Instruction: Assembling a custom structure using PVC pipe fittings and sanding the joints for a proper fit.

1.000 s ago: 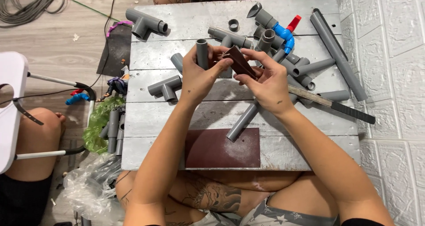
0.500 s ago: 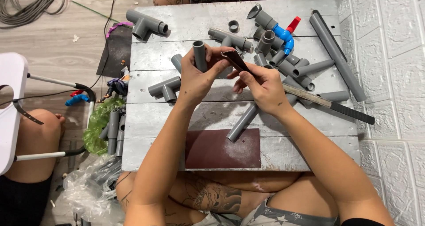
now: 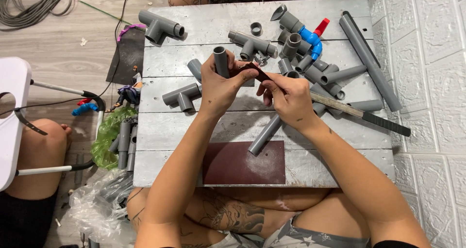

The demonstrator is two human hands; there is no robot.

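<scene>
Two hands meet above the grey table (image 3: 194, 160): the left hand (image 3: 221, 85) closes around a short grey pipe (image 3: 220, 61), upright; the right hand (image 3: 289, 100) pinches a dark sandpaper strip (image 3: 255, 69) beside it. Farther off lie pipe fittings (image 3: 252, 43).

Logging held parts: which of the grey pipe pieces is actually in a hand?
The short grey pipe piece gripped upright in the left hand; the other pieces lie on the table.

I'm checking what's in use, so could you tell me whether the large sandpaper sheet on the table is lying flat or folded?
Flat: the dark reddish-brown sandpaper sheet lies spread on the grey wooden table, its corners square and visible.
</scene>
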